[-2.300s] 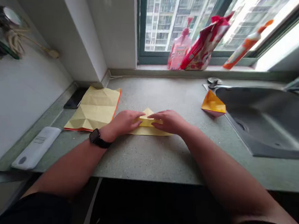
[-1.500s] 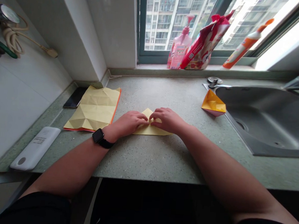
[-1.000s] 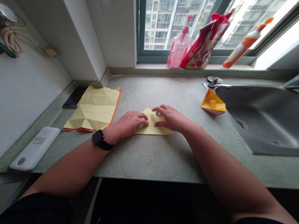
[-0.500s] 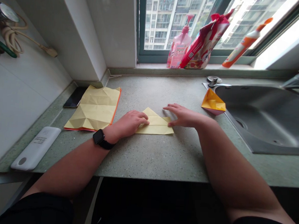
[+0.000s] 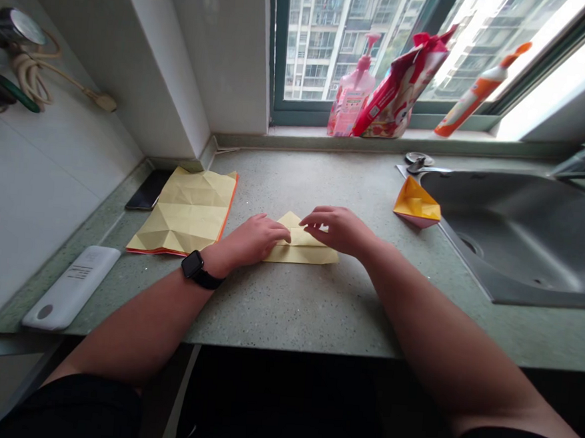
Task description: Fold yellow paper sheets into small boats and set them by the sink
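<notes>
A folded pale yellow paper point(image 5: 300, 249) lies on the grey-green counter point(image 5: 317, 301) in front of me. My left hand point(image 5: 251, 239), with a black watch on the wrist, presses down on the paper's left part with curled fingers. My right hand point(image 5: 339, 229) rests on the paper's right part, fingers bent with the tips pinching at a fold near the top. The paper's middle and lower edge show between and below the hands.
A creased yellow sheet with orange edge point(image 5: 185, 211) lies to the left, a black phone point(image 5: 147, 192) behind it, a white remote-like device point(image 5: 70, 287) at front left. A folded orange-yellow paper shape point(image 5: 416, 204) sits by the steel sink point(image 5: 522, 235). Bottles and a red bag point(image 5: 399, 86) stand on the sill.
My right hand slid out to the paper's right end with fingers flat, then came back to the middle and curled onto the fold. The left hand stayed pressing the paper.
</notes>
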{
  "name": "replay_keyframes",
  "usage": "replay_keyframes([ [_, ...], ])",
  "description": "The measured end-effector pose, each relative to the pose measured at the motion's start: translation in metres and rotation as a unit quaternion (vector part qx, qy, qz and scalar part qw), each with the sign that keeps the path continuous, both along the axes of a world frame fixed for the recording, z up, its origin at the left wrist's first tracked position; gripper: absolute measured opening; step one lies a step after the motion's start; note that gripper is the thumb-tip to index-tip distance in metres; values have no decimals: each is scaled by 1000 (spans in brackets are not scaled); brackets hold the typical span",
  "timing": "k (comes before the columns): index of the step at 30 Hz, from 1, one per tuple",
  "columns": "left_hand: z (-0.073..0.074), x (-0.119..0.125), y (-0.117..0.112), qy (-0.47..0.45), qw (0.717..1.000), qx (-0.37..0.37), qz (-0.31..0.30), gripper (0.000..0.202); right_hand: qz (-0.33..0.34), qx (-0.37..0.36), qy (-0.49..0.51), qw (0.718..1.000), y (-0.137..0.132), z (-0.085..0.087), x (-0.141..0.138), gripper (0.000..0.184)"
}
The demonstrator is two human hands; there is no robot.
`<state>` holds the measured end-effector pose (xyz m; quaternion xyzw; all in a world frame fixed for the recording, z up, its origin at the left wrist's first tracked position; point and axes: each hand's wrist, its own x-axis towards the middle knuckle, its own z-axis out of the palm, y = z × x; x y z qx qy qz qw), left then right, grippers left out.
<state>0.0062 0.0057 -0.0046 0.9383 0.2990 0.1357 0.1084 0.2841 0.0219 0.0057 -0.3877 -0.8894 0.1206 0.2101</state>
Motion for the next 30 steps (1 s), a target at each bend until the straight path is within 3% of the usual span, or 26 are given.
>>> replay_keyframes([
  [8,0,-3,1,12,1000,6,-23,42,64,-67,-42,995,-6,-10,-18,24],
  [14,8,-8,-1,24,999,48,-3,35,44,-78,-60,994,-6,-10,-20,21],
  [20,17,-32,5,82,996,-2,42,49,38,-88,-61,994,-4,-10,-21,21],
  [30,15,-72,4,108,987,-35,114,49,45,-96,-55,993,-5,-7,-21,22],
])
